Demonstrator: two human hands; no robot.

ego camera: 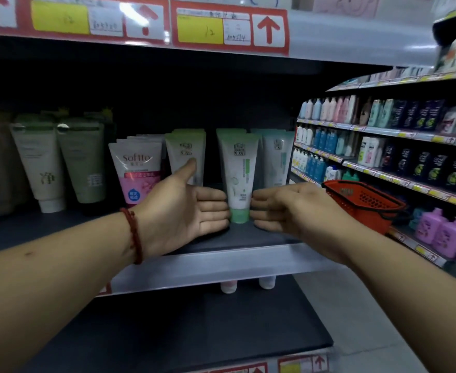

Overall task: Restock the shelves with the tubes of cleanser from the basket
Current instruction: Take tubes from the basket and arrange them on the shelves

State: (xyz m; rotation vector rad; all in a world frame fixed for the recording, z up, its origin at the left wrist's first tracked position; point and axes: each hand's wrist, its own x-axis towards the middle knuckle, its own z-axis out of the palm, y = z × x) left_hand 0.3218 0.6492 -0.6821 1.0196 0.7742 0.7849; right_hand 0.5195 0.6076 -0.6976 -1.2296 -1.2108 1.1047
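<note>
Tube (239,181) steadied between our hands
Left hand (183,208), right hand (288,208): straight fingers press its sides to stand it upright.

Noted: red-arrow price labels (221,33) above the left hand (183,211); pink bottles (441,232) well right of the right hand (296,208).

Both hands (186,208) flanking upright cleanser tube (239,173)

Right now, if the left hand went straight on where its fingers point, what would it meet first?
The white upright tube with a pale green cap; the left hand looks nearly touching it, depth unclear.
</note>
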